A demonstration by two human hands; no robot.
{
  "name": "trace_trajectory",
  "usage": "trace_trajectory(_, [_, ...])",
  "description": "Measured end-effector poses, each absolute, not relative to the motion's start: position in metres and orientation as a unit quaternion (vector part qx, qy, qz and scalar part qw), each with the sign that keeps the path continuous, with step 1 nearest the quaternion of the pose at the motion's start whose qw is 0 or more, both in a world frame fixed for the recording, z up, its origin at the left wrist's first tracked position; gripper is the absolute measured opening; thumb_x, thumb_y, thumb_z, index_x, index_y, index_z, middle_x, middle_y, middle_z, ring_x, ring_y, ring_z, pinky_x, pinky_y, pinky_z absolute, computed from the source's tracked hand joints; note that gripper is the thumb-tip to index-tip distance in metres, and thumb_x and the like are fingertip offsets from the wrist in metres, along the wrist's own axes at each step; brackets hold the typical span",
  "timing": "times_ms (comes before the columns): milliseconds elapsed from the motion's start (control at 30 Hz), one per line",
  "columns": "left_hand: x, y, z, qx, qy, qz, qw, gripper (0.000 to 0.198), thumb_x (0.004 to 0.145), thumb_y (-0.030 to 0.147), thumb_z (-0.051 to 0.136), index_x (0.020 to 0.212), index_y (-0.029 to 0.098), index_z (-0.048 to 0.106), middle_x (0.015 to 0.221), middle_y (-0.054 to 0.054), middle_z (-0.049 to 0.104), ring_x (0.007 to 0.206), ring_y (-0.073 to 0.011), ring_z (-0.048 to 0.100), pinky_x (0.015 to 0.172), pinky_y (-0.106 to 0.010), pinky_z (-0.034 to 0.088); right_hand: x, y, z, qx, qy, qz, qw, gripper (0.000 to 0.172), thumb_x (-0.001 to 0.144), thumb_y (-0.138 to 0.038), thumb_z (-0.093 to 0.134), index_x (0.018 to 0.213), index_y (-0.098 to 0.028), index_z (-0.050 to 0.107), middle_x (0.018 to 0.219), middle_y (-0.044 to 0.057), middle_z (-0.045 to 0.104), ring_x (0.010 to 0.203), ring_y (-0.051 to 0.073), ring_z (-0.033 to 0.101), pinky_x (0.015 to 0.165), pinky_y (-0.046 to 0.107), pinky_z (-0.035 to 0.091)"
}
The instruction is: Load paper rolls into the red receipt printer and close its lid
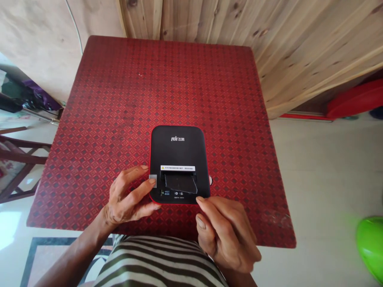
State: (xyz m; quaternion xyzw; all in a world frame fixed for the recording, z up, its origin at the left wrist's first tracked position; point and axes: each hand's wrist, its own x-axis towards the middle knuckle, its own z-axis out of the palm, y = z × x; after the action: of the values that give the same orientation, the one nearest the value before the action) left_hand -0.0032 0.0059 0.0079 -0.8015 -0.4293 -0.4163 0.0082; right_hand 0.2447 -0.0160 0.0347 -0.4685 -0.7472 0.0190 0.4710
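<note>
A black box-shaped device (178,151) with a red base, a white logo and a white warning label lies near the front of a red patterned table (167,87). A dark slot with a clear flap (180,183) opens near its front edge. My left hand (128,197) rests against the device's left side, fingers spread, one fingertip on a small grey tab (152,178). My right hand (224,231) touches the front right corner with its index fingertip, the other fingers curled under.
Wooden plank walls stand behind the table. A dark wooden chair (14,159) is at the left, a red object (353,99) lies on the floor at the right, and a green object (371,243) sits at the lower right. My striped shirt fills the bottom.
</note>
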Motion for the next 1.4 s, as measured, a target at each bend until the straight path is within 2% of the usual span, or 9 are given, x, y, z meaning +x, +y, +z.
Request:
trace_trajectory(167, [-0.002,0.008,0.005,-0.795,-0.439,-0.42,0.003,0.042,0.098,0.049,0.069,0.133,0.026,0.066,0.123,-0.013,0.071,0.109,-0.0267,0.074,0.085,-0.041,0.067,0.246,-0.013,0.037,-0.48,-0.734,0.006,0.48,0.037,0.094,-0.009,0.065,0.129,-0.018,0.076,0.095,0.007,0.075,0.079,0.021,0.07,0.07,0.036,0.061])
trace_trajectory(300, [0.001,0.009,0.005,-0.773,-0.45,-0.444,-0.05,0.043,0.094,0.051,0.074,0.128,0.027,0.066,0.131,-0.014,0.069,0.108,-0.0262,0.073,0.082,-0.041,0.067,0.245,-0.009,0.039,-0.477,-0.733,0.01,0.485,0.037,0.094,-0.005,0.063,0.125,-0.017,0.077,0.092,0.007,0.074,0.075,0.02,0.068,0.067,0.035,0.059])
trace_trajectory(467, [0.005,0.015,0.011,-0.759,-0.454,-0.457,-0.095,0.045,0.093,0.058,0.073,0.123,0.027,0.065,0.131,-0.013,0.067,0.113,-0.027,0.071,0.085,-0.043,0.065,0.245,-0.005,0.043,-0.483,-0.724,0.003,0.493,0.028,0.099,-0.01,0.059,0.12,-0.015,0.077,0.089,0.007,0.072,0.074,0.019,0.067,0.066,0.036,0.057])
trace_trajectory(700, [0.005,0.018,0.008,-0.75,-0.445,-0.472,-0.13,0.042,0.091,0.057,0.078,0.116,0.026,0.066,0.134,-0.013,0.065,0.118,-0.0274,0.07,0.087,-0.044,0.066,0.251,0.005,0.048,-0.483,-0.723,-0.024,0.494,0.022,0.101,-0.013,0.058,0.112,-0.013,0.077,0.087,0.007,0.072,0.071,0.019,0.066,0.064,0.036,0.054])
trace_trajectory(967, [0.005,0.013,0.008,-0.759,-0.433,-0.471,-0.119,0.042,0.093,0.046,0.078,0.126,0.021,0.066,0.131,-0.016,0.066,0.115,-0.0273,0.07,0.089,-0.042,0.065,0.25,0.017,0.061,-0.472,-0.747,-0.037,0.467,0.02,0.099,-0.011,0.067,0.116,-0.015,0.076,0.094,0.007,0.074,0.08,0.02,0.071,0.071,0.035,0.057])
trace_trajectory(1067, [0.006,0.011,0.009,-0.764,-0.428,-0.474,-0.093,0.041,0.094,0.041,0.077,0.127,0.019,0.066,0.129,-0.015,0.066,0.114,-0.0262,0.07,0.09,-0.04,0.065,0.252,0.039,0.073,-0.464,-0.789,-0.03,0.401,0.024,0.096,-0.007,0.073,0.117,-0.017,0.075,0.091,0.004,0.077,0.079,0.018,0.071,0.076,0.032,0.057])
trace_trajectory(1200, [0.006,0.009,0.008,-0.771,-0.431,-0.463,-0.073,0.041,0.098,0.044,0.073,0.128,0.018,0.065,0.127,-0.015,0.066,0.112,-0.0244,0.07,0.089,-0.037,0.065,0.24,0.074,0.089,-0.442,-0.868,-0.009,0.228,0.013,0.103,-0.015,0.067,0.11,-0.019,0.077,0.079,0.001,0.075,0.066,0.015,0.068,0.064,0.029,0.05])
trace_trajectory(1300, [0.005,0.008,0.006,-0.776,-0.432,-0.454,-0.063,0.042,0.099,0.046,0.071,0.129,0.017,0.063,0.128,-0.016,0.065,0.114,-0.0234,0.069,0.089,-0.035,0.064,0.219,0.094,0.098,-0.457,-0.888,0.014,0.049,0.015,0.104,-0.017,0.063,0.108,-0.021,0.077,0.088,0.004,0.079,0.07,0.019,0.074,0.058,0.031,0.045])
trace_trajectory(1400, [0.004,0.007,0.004,-0.778,-0.434,-0.45,-0.061,0.043,0.1,0.046,0.07,0.129,0.016,0.063,0.129,-0.016,0.065,0.114,-0.0227,0.069,0.091,-0.034,0.064,0.195,0.106,0.103,-0.459,-0.882,0.067,-0.083,0.023,0.105,-0.013,0.056,0.118,-0.019,0.074,0.099,0.009,0.082,0.081,0.026,0.079,0.059,0.033,0.048])
